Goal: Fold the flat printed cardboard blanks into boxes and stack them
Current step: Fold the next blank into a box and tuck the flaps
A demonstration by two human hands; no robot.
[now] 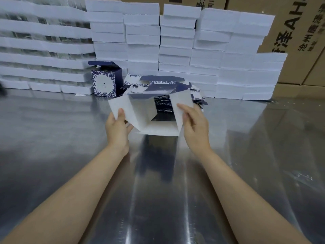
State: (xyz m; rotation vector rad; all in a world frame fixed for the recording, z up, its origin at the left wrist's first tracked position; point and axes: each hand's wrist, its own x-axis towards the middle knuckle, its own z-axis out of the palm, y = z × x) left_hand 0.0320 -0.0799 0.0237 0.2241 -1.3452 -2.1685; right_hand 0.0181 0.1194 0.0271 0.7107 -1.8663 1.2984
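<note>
A half-opened cardboard blank (140, 110), white inside and dark blue outside, is held above the metal table with its open end facing me. My left hand (118, 127) pinches its left flap, thumb on top. My right hand (193, 124) grips its right flap. Just behind it lies a pile of flat blue printed blanks (163, 85). One folded blue floral box (105, 81) stands upright to the left of the pile, its lid flap open.
The shiny metal table (158, 191) stretches toward me. White foam trays (175, 41) are stacked in tall rows along the back. Brown cartons (299, 23) with black lettering stand at the back right.
</note>
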